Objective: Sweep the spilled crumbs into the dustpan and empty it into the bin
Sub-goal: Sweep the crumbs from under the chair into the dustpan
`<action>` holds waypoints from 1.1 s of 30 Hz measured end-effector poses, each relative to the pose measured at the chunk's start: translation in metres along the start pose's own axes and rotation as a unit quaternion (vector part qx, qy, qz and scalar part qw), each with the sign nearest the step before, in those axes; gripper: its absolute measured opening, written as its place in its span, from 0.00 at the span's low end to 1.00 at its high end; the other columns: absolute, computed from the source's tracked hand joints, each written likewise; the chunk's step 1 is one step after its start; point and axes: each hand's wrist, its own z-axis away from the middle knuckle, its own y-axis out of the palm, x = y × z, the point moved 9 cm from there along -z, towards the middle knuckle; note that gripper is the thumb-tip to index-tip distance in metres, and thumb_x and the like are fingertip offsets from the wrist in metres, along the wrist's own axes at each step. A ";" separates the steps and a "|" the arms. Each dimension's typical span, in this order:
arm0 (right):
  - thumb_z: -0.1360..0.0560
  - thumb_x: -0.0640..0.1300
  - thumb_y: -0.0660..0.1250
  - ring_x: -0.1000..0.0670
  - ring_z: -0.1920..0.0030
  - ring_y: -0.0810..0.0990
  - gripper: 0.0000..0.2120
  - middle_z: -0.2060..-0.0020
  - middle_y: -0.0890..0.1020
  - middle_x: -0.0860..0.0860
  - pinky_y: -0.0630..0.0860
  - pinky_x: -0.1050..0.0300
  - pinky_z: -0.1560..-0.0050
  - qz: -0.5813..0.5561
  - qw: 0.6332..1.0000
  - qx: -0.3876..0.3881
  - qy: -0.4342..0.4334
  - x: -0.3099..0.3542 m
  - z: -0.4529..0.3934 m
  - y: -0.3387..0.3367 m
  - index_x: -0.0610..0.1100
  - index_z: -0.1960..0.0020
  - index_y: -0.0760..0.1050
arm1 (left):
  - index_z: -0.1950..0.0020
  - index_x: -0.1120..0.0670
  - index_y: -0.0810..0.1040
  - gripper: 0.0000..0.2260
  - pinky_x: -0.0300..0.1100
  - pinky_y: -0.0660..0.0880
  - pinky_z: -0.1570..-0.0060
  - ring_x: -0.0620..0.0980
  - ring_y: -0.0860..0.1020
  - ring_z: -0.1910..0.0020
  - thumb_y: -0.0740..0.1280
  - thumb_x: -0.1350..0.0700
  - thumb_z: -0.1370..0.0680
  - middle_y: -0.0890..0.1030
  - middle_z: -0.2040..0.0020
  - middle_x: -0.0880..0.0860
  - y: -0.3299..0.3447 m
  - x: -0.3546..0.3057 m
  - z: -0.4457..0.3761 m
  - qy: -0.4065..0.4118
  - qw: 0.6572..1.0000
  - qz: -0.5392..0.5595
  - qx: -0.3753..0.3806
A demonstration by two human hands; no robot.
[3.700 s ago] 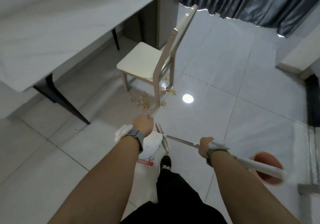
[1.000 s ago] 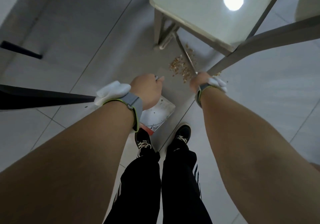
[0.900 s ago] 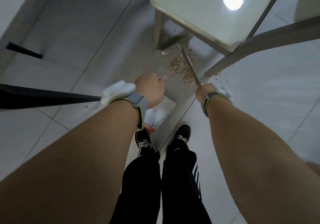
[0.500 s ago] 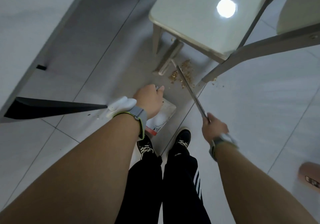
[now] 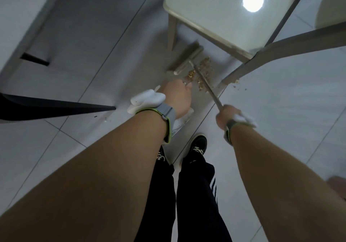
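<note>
Half a second ago the broom head sat close in by the chair leg with the handle drawn back; now the right hand [image 5: 225, 117] has pushed the broom [image 5: 189, 59] out again, so the head lies on the far side of the crumbs [image 5: 201, 72], under the front edge of the chair [image 5: 211, 11], and its blur says it is mid-stroke. From the one head view, looking straight down past both forearms, the right hand's fingers are wrapped tight around the thin metal handle, which runs up and away across the pile to the head. The left hand [image 5: 177, 99] is lower and nearer the pile, closed over what I take to be the dustpan's handle, though the fist hides just what the fingers are round; the white dustpan [image 5: 184, 120] shows only as a pale edge poking out beneath that wrist, on the floor [image 5: 78, 41] just short of the crumbs. The crumbs lie in a loose heap between broom head and pan, with a thinner scatter by the rear chair leg [image 5: 232, 76] off to the right. To my eye this is the reach before a pull, so the sweeping is barely begun, the stray bits by the leg will need a separate pass, and no bin is in sight.
</note>
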 end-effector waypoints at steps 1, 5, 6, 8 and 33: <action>0.23 0.44 0.57 0.43 0.58 0.79 0.09 0.55 0.80 0.45 0.78 0.52 0.55 0.008 1.000 -0.016 0.004 -0.022 0.009 0.011 0.48 0.47 0.74 | 0.53 0.59 0.73 0.15 0.45 0.68 0.56 0.63 0.78 0.48 0.53 0.51 0.17 0.80 0.48 0.64 -0.002 0.001 0.005 0.001 1.000 -0.005 0.000; 0.20 0.53 0.51 0.45 0.62 0.79 0.10 0.60 0.80 0.48 0.77 0.53 0.61 -0.015 0.999 -0.010 -0.032 -0.062 0.046 0.043 0.53 0.48 0.70 | 0.54 0.59 0.73 0.19 0.46 0.67 0.57 0.62 0.76 0.54 0.51 0.47 0.16 0.80 0.51 0.63 0.000 0.018 0.011 -0.006 0.999 -0.034 0.009; 0.20 0.54 0.50 0.45 0.63 0.78 0.11 0.61 0.80 0.49 0.77 0.53 0.63 -0.015 0.999 -0.009 -0.039 -0.065 0.055 0.044 0.54 0.47 0.69 | 0.54 0.59 0.73 0.20 0.46 0.67 0.57 0.62 0.75 0.54 0.51 0.47 0.16 0.79 0.51 0.62 0.000 0.020 0.012 -0.005 0.999 -0.039 0.015; 0.19 0.56 0.48 0.44 0.64 0.78 0.12 0.60 0.80 0.48 0.75 0.53 0.64 -0.029 0.998 -0.023 -0.053 -0.058 0.058 0.040 0.56 0.45 0.68 | 0.57 0.59 0.71 0.20 0.46 0.66 0.57 0.62 0.73 0.57 0.51 0.47 0.16 0.79 0.52 0.63 -0.002 0.020 0.014 0.001 0.999 -0.039 0.021; 0.22 0.41 0.58 0.43 0.62 0.77 0.15 0.53 0.78 0.42 0.76 0.50 0.61 -0.079 0.992 -0.096 -0.013 -0.006 0.037 -0.042 0.48 0.36 0.62 | 0.64 0.55 0.64 0.20 0.45 0.71 0.54 0.63 0.76 0.49 0.52 0.47 0.16 0.74 0.61 0.59 -0.004 0.025 0.023 0.043 0.999 -0.019 -0.003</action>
